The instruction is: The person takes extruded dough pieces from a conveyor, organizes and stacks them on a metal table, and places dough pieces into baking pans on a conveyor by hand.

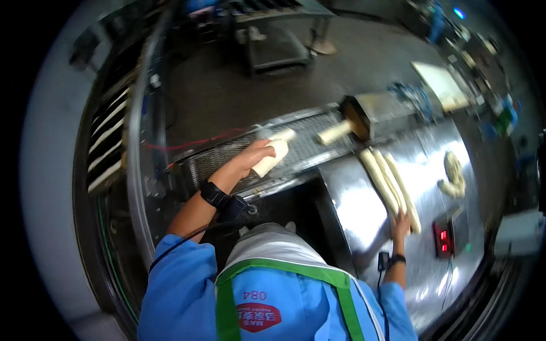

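My left hand [253, 158] is closed around a thick pale piece of dough [273, 156] over the mesh conveyor belt [222, 160]. Another short dough piece [334, 132] lies on the belt at the mouth of a metal box-shaped machine [387, 116]. To the right, several long dough ropes [382, 181] lie side by side on the shiny steel table [355, 210]. My right hand [401, 223] rests on their near ends with its fingers stretched over the dough; the fingertips are partly blurred.
A folded dough rope [453, 176] lies farther right on the table. Near it stands a device with a red digital display [443, 240]. Trays with long dough strips [106, 136] sit on a rack at left. A metal cart [278, 51] stands beyond the conveyor.
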`<action>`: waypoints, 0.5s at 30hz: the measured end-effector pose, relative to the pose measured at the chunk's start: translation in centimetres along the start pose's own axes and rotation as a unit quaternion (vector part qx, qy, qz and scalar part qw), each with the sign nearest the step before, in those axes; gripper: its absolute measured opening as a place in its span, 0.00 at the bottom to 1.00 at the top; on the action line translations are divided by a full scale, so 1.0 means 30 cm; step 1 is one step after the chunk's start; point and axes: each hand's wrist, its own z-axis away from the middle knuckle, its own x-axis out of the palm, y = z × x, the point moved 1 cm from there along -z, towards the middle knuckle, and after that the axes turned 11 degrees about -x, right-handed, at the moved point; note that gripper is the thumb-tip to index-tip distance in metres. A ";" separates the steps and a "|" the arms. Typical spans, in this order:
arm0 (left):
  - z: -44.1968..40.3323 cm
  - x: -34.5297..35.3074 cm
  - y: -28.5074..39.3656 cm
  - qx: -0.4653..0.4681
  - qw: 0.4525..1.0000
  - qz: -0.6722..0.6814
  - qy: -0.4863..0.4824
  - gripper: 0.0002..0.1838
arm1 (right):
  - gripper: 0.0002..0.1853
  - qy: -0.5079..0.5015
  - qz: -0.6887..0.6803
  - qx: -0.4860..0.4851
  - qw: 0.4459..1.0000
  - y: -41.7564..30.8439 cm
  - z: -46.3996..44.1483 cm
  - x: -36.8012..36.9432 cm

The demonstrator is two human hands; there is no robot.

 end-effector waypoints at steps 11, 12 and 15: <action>-0.468 0.597 -0.021 0.232 0.835 -0.453 -0.207 0.34 | 0.21 -0.062 -0.332 -0.015 0.941 -0.109 -0.131 -0.210; -0.492 0.558 -0.023 0.182 0.833 -0.488 -0.188 0.33 | 0.27 -0.073 -0.225 -0.029 0.971 -0.134 -0.097 -0.185; -0.649 0.445 -0.099 0.148 0.814 -0.555 -0.088 0.34 | 0.34 -0.021 -0.068 -0.005 0.997 -0.197 -0.039 -0.149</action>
